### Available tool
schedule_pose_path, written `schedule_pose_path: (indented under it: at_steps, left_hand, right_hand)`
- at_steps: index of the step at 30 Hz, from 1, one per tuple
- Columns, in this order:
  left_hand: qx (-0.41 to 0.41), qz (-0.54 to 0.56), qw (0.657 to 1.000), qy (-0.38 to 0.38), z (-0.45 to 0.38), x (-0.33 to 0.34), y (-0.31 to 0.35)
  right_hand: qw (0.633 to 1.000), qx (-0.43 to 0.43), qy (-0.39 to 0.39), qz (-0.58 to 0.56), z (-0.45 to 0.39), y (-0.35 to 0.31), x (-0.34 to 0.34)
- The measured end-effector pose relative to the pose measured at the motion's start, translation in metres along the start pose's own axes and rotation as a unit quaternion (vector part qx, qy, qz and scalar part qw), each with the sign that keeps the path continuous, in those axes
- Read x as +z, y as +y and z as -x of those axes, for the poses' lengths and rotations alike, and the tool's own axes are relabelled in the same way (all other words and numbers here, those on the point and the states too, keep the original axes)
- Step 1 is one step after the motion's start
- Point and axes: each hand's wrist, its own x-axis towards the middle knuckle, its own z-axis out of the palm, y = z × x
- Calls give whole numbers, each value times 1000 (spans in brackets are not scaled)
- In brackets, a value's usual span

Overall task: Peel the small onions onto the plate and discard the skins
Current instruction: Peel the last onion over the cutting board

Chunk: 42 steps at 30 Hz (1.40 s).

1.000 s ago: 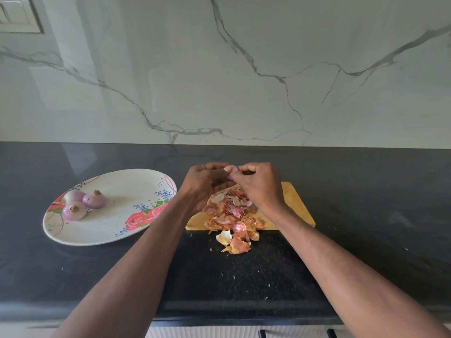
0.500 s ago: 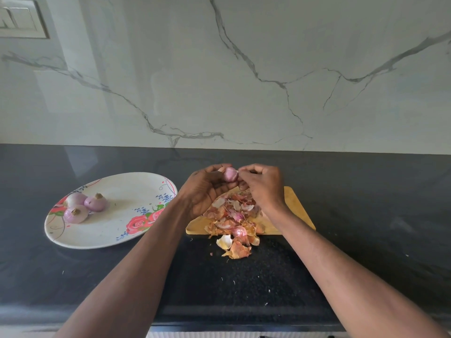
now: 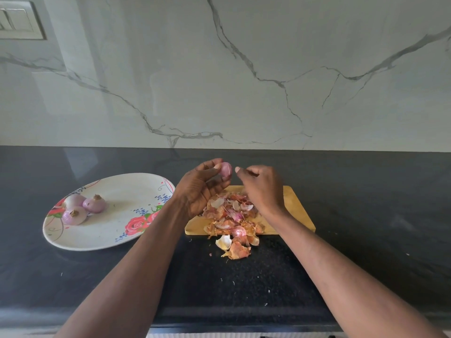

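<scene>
My right hand [image 3: 262, 189] has just pulled clear of the onion [image 3: 225, 170], fingers curled on nothing I can see, leaving it bare-looking in my left hand [image 3: 199, 189]'s fingertip grip, ready for the plate [image 3: 102, 237] leftward.

Oval floral ceramic plate [image 3: 114, 230] left of rectangular wooden cutting board [image 3: 296, 213]; three peeled pink onions [image 3: 83, 207] at plate's left end. Papery onion skin heap [image 3: 231, 219] on board, spilling onto black stone counter [image 3: 366, 196] in front.
</scene>
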Motion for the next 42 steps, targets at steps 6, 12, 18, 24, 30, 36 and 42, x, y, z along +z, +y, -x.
schedule_pose_path:
  at_steps: [6,12,18,24,30,36,42]
  left_hand:
    - [7,-28,1000,-13,-1,1,-1]
    - [17,-57,998,-18,-1,1,-4]
    - [41,-89,995,-7,-2,5,-8]
    - [57,-85,995,-13,2,8,-10]
    - [27,-41,998,-32,3,7,-8]
    - [-29,8,999,-44,6,7,-5]
    - [-18,-55,998,-16,0,7,-7]
  right_hand:
    - [995,-74,-57,-45,3,-4,-4]
    - [991,-123,-36,-30,5,-4,-2]
    - [977,-197,15,77,4,2,6]
    - [975,-198,38,93,6,3,9]
    - [992,-122,31,2,8,-3,4]
    - [993,18,-3,-117,6,-13,-8]
    - [981,91,-18,-169,2,-10,-7]
